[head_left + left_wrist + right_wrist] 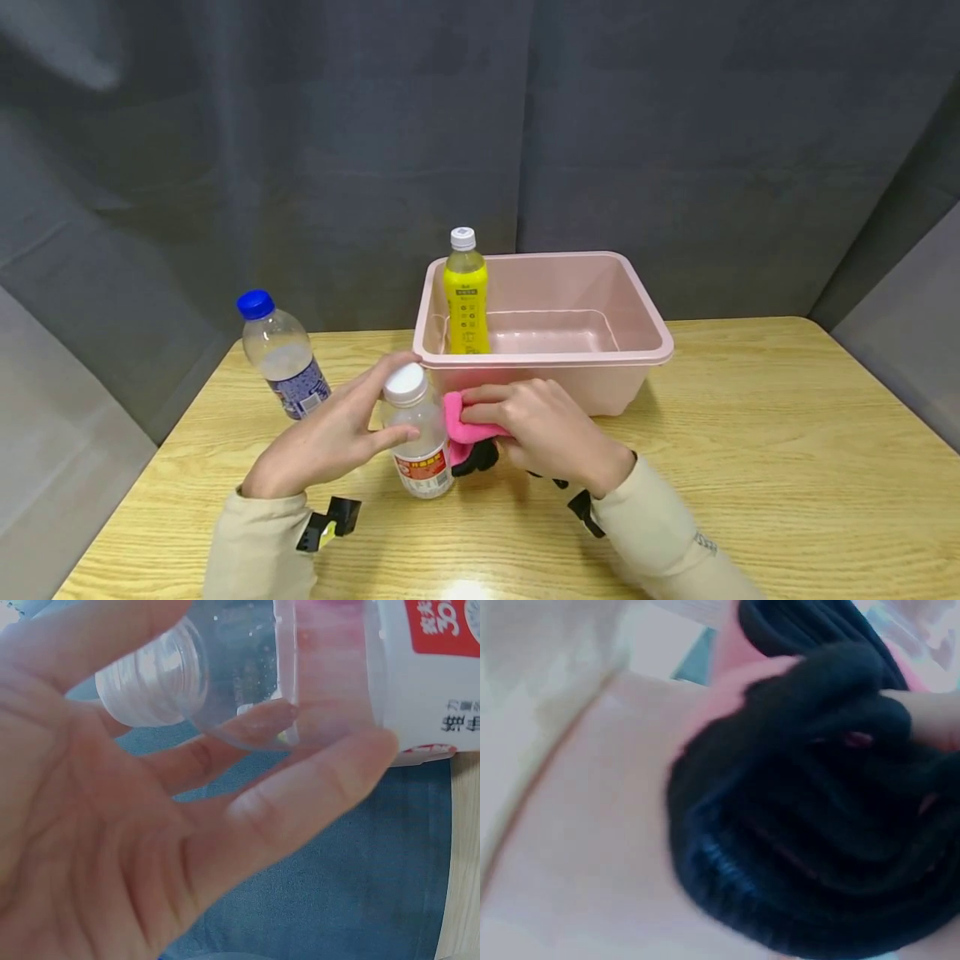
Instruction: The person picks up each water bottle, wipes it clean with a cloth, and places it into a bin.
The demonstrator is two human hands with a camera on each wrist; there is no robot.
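At far left is 1 blue-capped bottle (pixel 298 379). The left hand (pixel 330 442), moderately spread, curves thumb and fingers round 1 clear bottle (pixel 422 442), before the pink basin (pixel 551 360) containing 1 yellow bottle (pixel 467 304). The right hand (pixel 543 429), fingers bent, grips a pink-and-black cloth (pixel 468 432) beside the clear bottle's right side.

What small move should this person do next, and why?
Probably wipe the side of the red-labelled bottle with the pink cloth: the left grip holds the bottle, and the right grip has the cloth close beside it.
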